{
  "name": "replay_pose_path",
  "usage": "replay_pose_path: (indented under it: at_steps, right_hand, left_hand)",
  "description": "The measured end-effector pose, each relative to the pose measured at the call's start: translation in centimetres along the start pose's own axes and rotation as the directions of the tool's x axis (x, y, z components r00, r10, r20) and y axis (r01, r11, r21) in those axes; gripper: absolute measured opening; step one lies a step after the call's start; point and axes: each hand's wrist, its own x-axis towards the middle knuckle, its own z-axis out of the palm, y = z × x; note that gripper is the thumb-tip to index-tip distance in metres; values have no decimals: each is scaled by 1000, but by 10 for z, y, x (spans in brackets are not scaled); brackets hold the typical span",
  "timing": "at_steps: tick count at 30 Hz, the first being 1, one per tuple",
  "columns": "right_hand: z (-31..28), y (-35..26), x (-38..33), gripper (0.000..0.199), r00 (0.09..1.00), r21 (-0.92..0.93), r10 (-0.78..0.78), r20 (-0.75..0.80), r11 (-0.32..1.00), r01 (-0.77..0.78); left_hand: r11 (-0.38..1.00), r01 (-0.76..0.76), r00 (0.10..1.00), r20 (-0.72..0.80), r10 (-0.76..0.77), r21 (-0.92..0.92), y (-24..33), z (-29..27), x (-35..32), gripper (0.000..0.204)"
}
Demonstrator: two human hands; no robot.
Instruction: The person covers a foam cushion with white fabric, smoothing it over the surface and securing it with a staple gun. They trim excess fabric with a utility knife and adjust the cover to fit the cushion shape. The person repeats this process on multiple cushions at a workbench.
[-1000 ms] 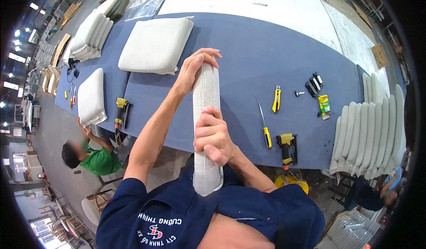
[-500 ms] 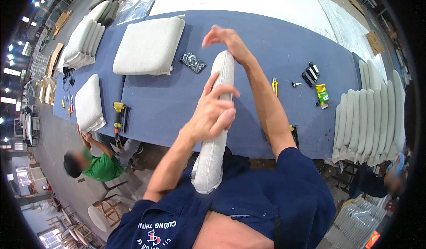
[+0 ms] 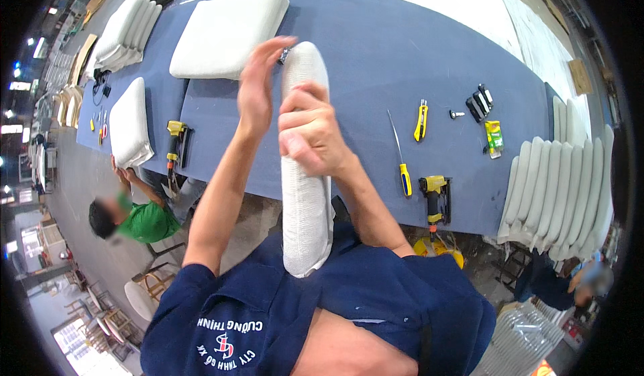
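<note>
White woven fabric covers the one long cushion (image 3: 306,168) in hand, seen from the head camera standing on end between the person's chest and the blue table (image 3: 376,61). The right hand (image 3: 310,134) grips it around the middle, fingers curled tight over its front face. The left hand (image 3: 258,87) lies flat against its upper left side, fingers straight and pressed together, tips level with the cushion's top end.

Count on the table: one square seat cushion (image 3: 228,35) beyond the left fingers; one smaller cushion (image 3: 129,124) at the near left edge; two yellow nail guns (image 3: 176,141) (image 3: 435,198); one screwdriver (image 3: 401,158); one yellow utility knife (image 3: 420,120), all right of the right fingers except the first gun. Two stacks of white pads stand at the far left (image 3: 124,30) and right end (image 3: 560,195).

The table's near edge runs just below the right knuckles. Bare blue surface lies between the held cushion and the screwdriver.
</note>
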Motion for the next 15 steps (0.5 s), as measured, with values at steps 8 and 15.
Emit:
replay_pose_path:
  at_steps: [8, 15]
  right_hand:
    - [6, -41, -21, 17, 996, 12, -49, 74, 999, 48]
    - [5, -97, -56, 11, 993, 196, -23, 119, 981, -1]
  left_hand:
    - [938, -234, 776, 630, 21, 257, -6, -6, 32, 47]
    - [846, -381, 752, 657, 50, 372, 46, 6, -45, 51]
